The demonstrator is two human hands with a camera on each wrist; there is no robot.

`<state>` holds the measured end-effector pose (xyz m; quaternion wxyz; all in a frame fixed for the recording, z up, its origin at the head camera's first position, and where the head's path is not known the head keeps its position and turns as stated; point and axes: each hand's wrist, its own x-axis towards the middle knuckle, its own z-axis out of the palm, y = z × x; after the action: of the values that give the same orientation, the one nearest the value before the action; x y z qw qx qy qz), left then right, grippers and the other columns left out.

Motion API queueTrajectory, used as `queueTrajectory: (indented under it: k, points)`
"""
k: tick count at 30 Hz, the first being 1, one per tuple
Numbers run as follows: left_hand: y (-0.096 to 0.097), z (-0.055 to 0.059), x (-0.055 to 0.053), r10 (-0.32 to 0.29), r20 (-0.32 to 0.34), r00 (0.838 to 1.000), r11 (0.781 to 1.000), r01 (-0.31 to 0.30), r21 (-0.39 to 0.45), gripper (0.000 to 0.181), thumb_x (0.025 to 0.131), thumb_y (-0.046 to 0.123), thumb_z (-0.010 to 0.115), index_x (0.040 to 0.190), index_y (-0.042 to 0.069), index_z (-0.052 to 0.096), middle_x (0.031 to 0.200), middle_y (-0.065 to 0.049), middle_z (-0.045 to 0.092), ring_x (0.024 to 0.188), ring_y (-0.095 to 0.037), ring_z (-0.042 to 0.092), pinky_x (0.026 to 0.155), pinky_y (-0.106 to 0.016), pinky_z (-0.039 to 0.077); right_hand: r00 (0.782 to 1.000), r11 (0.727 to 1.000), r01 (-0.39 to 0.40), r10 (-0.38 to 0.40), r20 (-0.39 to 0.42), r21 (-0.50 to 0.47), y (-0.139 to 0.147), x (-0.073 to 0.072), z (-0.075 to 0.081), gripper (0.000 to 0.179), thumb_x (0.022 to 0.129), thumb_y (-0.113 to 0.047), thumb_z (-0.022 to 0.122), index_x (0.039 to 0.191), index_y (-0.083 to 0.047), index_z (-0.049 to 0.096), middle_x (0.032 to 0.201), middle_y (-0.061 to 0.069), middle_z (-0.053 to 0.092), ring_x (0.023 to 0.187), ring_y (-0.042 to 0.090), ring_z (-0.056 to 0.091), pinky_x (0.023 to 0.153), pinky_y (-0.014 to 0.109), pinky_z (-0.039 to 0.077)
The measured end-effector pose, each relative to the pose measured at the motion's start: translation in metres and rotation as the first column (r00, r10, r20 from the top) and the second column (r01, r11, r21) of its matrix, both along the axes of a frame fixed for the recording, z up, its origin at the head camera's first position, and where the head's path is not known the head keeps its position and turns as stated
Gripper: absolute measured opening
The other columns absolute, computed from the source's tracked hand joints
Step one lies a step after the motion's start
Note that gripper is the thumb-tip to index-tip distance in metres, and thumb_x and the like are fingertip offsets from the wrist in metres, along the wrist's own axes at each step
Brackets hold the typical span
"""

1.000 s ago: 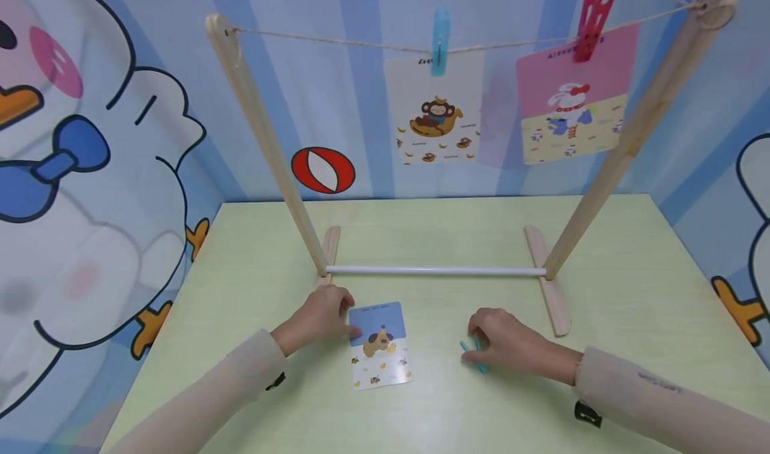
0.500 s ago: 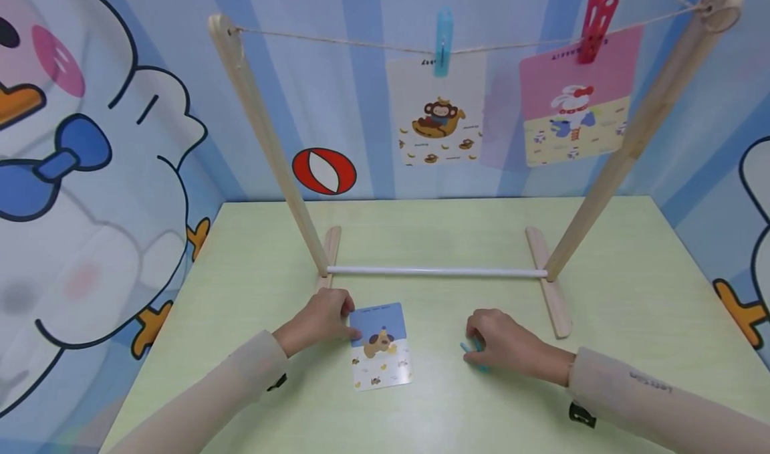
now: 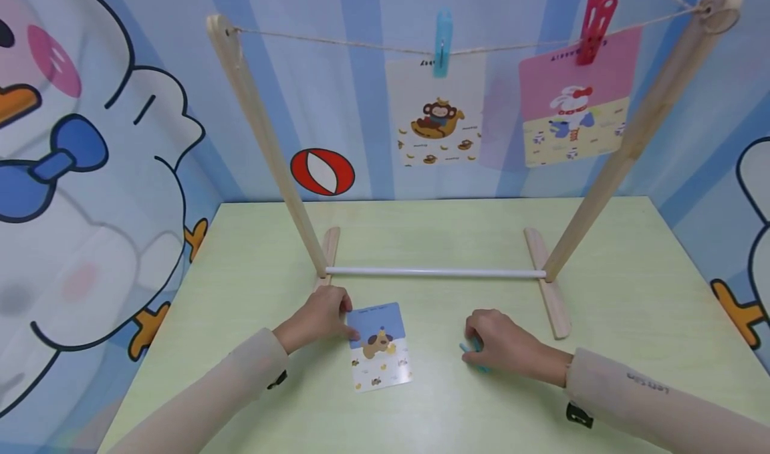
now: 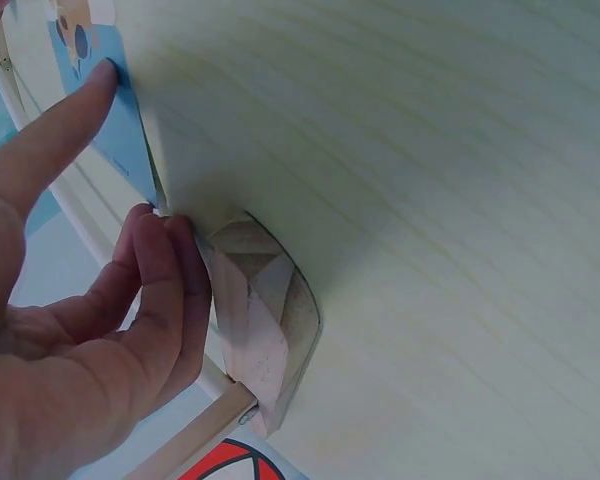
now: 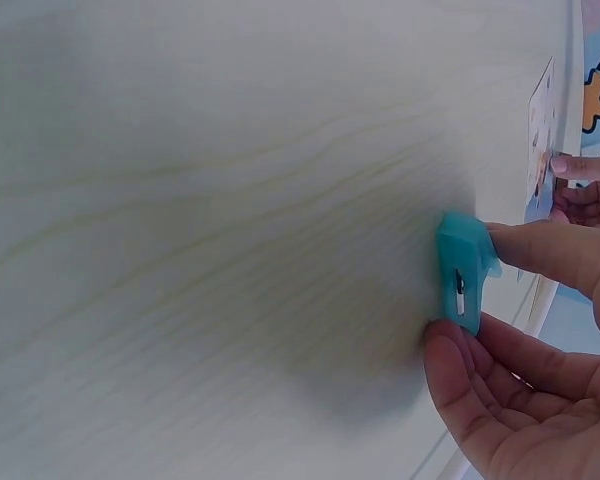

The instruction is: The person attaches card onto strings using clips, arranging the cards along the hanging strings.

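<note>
A pale green table fills the lower half of the frame. At its centre stands a wooden rack on two flat feet. Below the rack, a picture card lies flat left of centre, and a small blue clip right of centre.

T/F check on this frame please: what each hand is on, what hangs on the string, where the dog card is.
1. The right hand pinches a teal clothespin on the table. True.
2. Three cards hang on the string. False: two hang there, a monkey card and a pink card.
3. The left hand touches the dog card at its edge. True.
4. The dog card is clipped to the string. False: it lies flat on the table.
5. A red clothespin holds the pink card. True.
</note>
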<state>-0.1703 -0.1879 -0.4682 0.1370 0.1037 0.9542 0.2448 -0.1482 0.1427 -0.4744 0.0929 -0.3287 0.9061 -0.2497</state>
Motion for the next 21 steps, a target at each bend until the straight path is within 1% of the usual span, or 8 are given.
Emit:
queueTrajectory:
  k: [5, 10, 13, 16, 21]
  points:
    - [-0.0003, -0.0003, -0.0007, 0.002, -0.009, 1.0, 1.0, -0.002, 0.007, 0.047, 0.055, 0.026, 0.089, 0.083, 0.005, 0.059, 0.074, -0.001, 0.052, 0.069, -0.015, 0.046, 0.063, -0.027, 0.042, 1.0, 1.0, -0.002, 0.002, -0.013, -0.003, -0.0001, -0.0005, -0.0014, 0.021, 0.071, -0.014, 0.078, 0.075, -0.007, 0.059, 0.071, -0.003, 0.049, 0.059, 0.005, 0.041, 0.049, 0.018, 0.04]
    - [-0.0015, -0.0024, -0.0014, 0.009, 0.002, 1.0, 0.999, -0.009, 0.052, 0.047, 0.055, 0.023, 0.089, 0.084, 0.005, 0.057, 0.074, -0.002, 0.053, 0.067, -0.014, 0.047, 0.061, -0.027, 0.042, 1.0, 1.0, -0.005, 0.005, -0.005, -0.018, -0.0001, -0.0019, -0.0011, 0.018, 0.07, -0.01, 0.076, 0.077, -0.005, 0.06, 0.072, -0.002, 0.051, 0.06, 0.006, 0.042, 0.05, 0.018, 0.041]
    - [-0.003, -0.0043, -0.0016, 0.001, 0.007, 1.0, 0.996, -0.001, 0.086, 0.046, 0.056, 0.021, 0.089, 0.086, 0.004, 0.059, 0.073, -0.002, 0.054, 0.065, -0.014, 0.047, 0.059, -0.026, 0.042, 1.0, 0.999, 0.0, 0.001, 0.028, -0.036, 0.0002, -0.0028, 0.0006, 0.018, 0.07, -0.009, 0.075, 0.081, -0.002, 0.062, 0.073, -0.001, 0.053, 0.061, 0.006, 0.044, 0.051, 0.019, 0.042]
    - [-0.0044, -0.0055, -0.0013, -0.004, 0.019, 1.0, 0.993, 0.002, 0.115, 0.044, 0.056, 0.02, 0.089, 0.085, 0.004, 0.06, 0.071, -0.004, 0.054, 0.063, -0.013, 0.047, 0.057, -0.025, 0.041, 0.997, 0.998, 0.025, -0.021, 0.076, -0.058, 0.0009, -0.0035, 0.0029, 0.021, 0.071, -0.008, 0.074, 0.086, 0.0, 0.063, 0.075, 0.0, 0.056, 0.063, 0.008, 0.048, 0.053, 0.019, 0.044]
    - [-0.006, -0.006, -0.0003, 0.013, 0.047, 0.999, 0.985, -0.021, 0.171, 0.042, 0.056, 0.016, 0.088, 0.085, 0.005, 0.059, 0.071, -0.006, 0.054, 0.062, -0.013, 0.047, 0.057, -0.026, 0.041, 0.989, 0.995, 0.053, -0.039, 0.146, -0.089, 0.0036, -0.0052, 0.0076, 0.021, 0.073, -0.008, 0.074, 0.09, 0.0, 0.065, 0.078, 0.001, 0.06, 0.067, 0.011, 0.055, 0.057, 0.019, 0.047]
